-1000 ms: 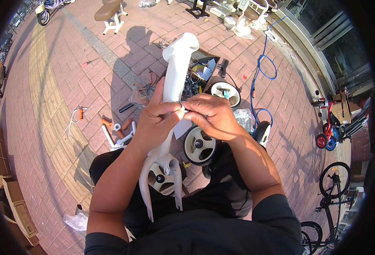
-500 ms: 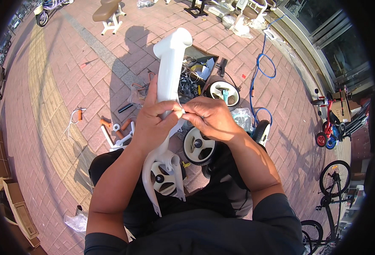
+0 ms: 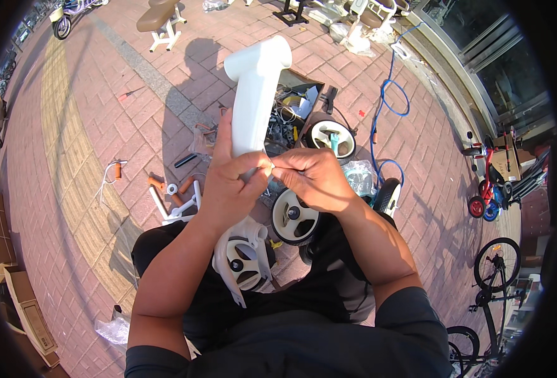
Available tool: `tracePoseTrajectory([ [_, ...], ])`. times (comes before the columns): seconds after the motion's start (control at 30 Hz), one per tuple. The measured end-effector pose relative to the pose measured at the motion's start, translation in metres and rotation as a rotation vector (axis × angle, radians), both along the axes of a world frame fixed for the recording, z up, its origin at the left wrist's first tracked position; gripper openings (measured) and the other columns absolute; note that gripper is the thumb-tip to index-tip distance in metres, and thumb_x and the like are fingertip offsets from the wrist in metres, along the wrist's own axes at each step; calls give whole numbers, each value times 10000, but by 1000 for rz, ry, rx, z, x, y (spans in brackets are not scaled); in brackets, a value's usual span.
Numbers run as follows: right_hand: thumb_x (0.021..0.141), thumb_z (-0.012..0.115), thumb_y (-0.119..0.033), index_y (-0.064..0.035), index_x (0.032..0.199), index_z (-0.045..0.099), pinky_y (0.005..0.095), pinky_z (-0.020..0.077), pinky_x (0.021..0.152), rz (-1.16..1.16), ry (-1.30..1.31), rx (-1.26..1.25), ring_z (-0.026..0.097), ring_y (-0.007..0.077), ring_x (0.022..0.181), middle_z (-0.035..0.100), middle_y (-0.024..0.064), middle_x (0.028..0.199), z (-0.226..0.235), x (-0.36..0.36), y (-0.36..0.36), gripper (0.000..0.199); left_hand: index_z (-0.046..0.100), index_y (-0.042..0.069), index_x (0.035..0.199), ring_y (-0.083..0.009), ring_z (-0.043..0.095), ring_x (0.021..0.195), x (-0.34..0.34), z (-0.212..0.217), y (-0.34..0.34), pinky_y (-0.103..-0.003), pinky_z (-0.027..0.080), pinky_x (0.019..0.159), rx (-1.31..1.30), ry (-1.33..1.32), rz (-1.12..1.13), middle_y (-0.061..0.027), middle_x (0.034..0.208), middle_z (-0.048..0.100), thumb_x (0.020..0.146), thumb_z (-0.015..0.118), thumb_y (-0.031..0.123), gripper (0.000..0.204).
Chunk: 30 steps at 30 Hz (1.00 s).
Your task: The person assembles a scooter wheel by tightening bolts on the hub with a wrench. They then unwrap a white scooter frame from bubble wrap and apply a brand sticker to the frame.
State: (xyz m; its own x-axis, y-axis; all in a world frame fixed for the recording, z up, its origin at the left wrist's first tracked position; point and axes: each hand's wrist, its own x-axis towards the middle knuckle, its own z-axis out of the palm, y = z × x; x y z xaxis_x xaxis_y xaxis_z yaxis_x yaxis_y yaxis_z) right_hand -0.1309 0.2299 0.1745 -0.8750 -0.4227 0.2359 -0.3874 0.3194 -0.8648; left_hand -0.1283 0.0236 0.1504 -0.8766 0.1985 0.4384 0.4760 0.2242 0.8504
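A white bicycle frame (image 3: 250, 110), thick-tubed with a wide cross tube at its top end, stands tilted in front of me. My left hand (image 3: 234, 179) is closed round its middle, one finger stretched along the left side. Fingertips of my right hand (image 3: 313, 179) are pinched together against my left thumb and forefinger at the frame's right side. What lies in that pinch is too small and covered to make out. Below my hands, the frame's forked lower end (image 3: 231, 274) hangs over a cream-spoked wheel (image 3: 245, 261) between my legs.
Another wheel (image 3: 294, 215) stands by my right knee, with a third wheel (image 3: 330, 138) beyond it. Behind the frame sits a box of loose parts (image 3: 284, 120). White tubes with orange grips (image 3: 177, 195) lie at left. A blue hose (image 3: 374, 126) curls across the paving at right.
The frame has tipped slightly: its top end has shifted up and looks larger, while the forked end has risen toward my hands. Both hands keep nearly the same place and pinch.
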Motion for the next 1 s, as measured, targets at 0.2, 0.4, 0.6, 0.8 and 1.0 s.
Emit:
tracePoseTrajectory([
  [0.2,1034,650,-98,37,1113,753,255,566,741,-22,-321,-111,708,112,829,753,80,911,3,3,0,186,741,88,905,-344,549,1306,0,1,-1,-384,492,1005,13,3,-18,-216,1638,280,802,715,46,115],
  [0.4,1052,622,-123,34,1080,748,244,563,720,-61,-326,-61,720,106,817,743,64,897,7,3,-3,203,742,86,898,-327,534,1317,1,1,-2,-387,489,1010,24,-5,-24,-205,1638,283,799,708,40,115],
  [0.6,989,655,-69,11,1038,746,285,571,683,-40,-288,-136,743,146,771,749,104,854,7,5,-4,130,747,86,901,-281,543,1301,3,3,-1,-358,499,990,110,-137,-27,-197,1640,279,821,696,22,114],
  [0.8,880,728,-28,-28,1051,750,332,561,681,0,135,175,710,225,743,727,120,851,5,2,-3,172,748,93,899,-266,543,1298,5,1,1,-351,500,986,107,-149,-10,-188,1649,261,837,696,23,107],
  [1.0,835,684,-24,-27,1061,694,433,559,709,15,258,194,681,371,796,686,159,877,3,4,-6,226,749,95,903,-254,539,1294,4,0,0,-351,493,997,75,-147,-38,-187,1661,239,872,721,48,63],
])
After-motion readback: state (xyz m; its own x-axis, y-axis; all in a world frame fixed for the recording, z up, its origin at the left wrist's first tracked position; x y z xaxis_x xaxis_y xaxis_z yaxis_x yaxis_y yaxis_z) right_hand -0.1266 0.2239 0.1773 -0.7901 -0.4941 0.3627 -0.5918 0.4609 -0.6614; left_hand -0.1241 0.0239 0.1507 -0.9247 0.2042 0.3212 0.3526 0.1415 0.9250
